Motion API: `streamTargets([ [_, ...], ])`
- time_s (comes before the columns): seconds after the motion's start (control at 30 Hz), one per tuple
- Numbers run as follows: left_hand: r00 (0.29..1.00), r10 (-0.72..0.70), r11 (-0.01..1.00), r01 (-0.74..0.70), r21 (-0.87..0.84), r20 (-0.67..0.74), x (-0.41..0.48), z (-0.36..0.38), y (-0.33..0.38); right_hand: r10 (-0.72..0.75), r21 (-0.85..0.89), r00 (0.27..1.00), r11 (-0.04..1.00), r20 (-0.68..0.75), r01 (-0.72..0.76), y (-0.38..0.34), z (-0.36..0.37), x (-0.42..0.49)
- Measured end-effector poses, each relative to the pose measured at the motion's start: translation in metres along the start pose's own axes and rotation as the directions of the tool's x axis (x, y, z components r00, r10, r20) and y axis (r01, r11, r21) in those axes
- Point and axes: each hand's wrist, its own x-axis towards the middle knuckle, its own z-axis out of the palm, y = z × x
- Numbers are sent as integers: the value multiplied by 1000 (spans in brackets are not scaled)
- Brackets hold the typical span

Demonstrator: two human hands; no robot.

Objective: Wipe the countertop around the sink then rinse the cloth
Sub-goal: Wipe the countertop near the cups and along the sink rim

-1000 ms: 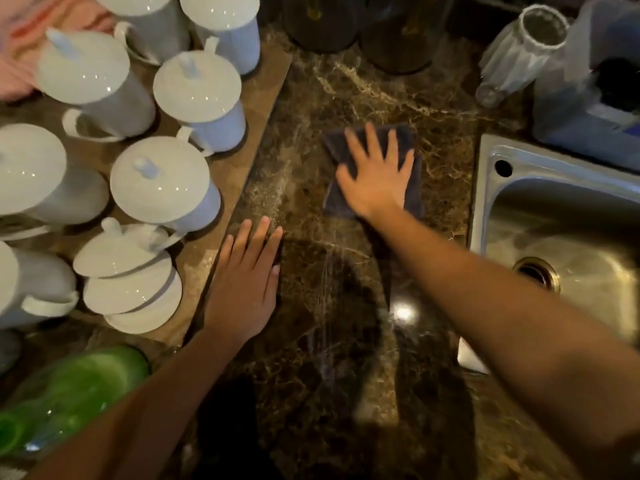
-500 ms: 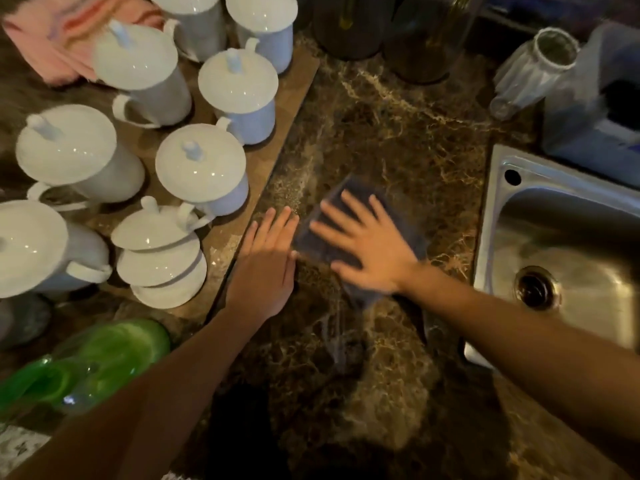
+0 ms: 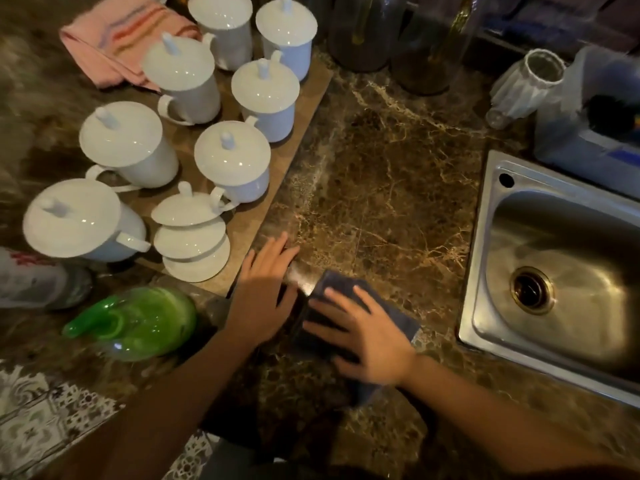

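Observation:
A dark blue cloth (image 3: 398, 315) lies flat on the brown marble countertop (image 3: 381, 174) near its front edge. My right hand (image 3: 363, 334) presses on the cloth with fingers spread and pointing left, covering most of it. Just left of it, my left hand (image 3: 265, 292) rests flat on the countertop, fingers straight, beside the corner of a wooden board (image 3: 256, 220). The steel sink (image 3: 485, 244) sits to the right of the cloth, its drain (image 3: 531, 289) showing in the basin.
Several white lidded mugs (image 3: 232, 161) stand on the wooden board at left. A green bottle (image 3: 138, 322) lies at the front left, a pink towel (image 3: 117, 39) at back left. Dark jars (image 3: 360, 32), a clear glass (image 3: 523, 86) and a blue container (image 3: 588, 133) line the back.
My right hand has dragged the cloth from the far part of the countertop toward the front edge. My left hand stayed flat by the board.

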Motion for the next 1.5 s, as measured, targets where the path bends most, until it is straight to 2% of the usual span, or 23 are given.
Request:
streamTargets([
  [0.1,996,-20,991,9,133,82,-13,2,-9,190,-36,978,980,-88,-194,30,-15,27],
  [0.17,995,-22,981,3,195,94,-10,4,-9,333,-26,933,940,-140,-339,58,-29,52],
  [0.27,994,-14,972,-11,235,107,-8,6,-9,521,23,832,850,-192,-527,111,-52,94],
  [0.33,994,-21,975,-4,223,111,-8,6,-11,630,55,739,768,-237,-638,144,-67,123],
  [0.43,993,-36,979,12,202,116,-7,6,-10,738,118,616,662,-275,-741,190,-85,162],
  [0.53,993,-29,980,5,197,116,-8,6,-9,731,110,630,671,-261,-733,213,-97,181],
  [0.63,994,-16,982,-6,189,111,-8,5,-9,652,62,721,750,-233,-658,214,-97,176],
  [0.73,994,3,981,-24,192,109,-8,5,-10,500,-23,844,858,-194,-513,193,-94,152],
  [0.8,995,12,978,-32,206,99,-8,5,-11,425,-48,893,899,-149,-436,169,-86,127],
  [1.13,996,39,978,-53,201,75,-10,6,-9,299,-37,954,954,26,-298,-5,-2,-49],
  [1.2,995,42,978,-58,200,87,-12,6,-10,359,-31,933,933,30,-358,-34,11,-70],
  [1.3,990,93,983,-108,147,107,-16,3,-11,528,79,849,847,-22,-525,-75,24,-80],
  [1.4,988,118,992,-121,24,103,-33,-6,-8,664,176,744,742,-66,-647,-110,34,-70],
  [1.5,981,170,985,-170,-7,94,-67,-14,-14,804,191,591,591,-64,-783,-138,42,-42],
])
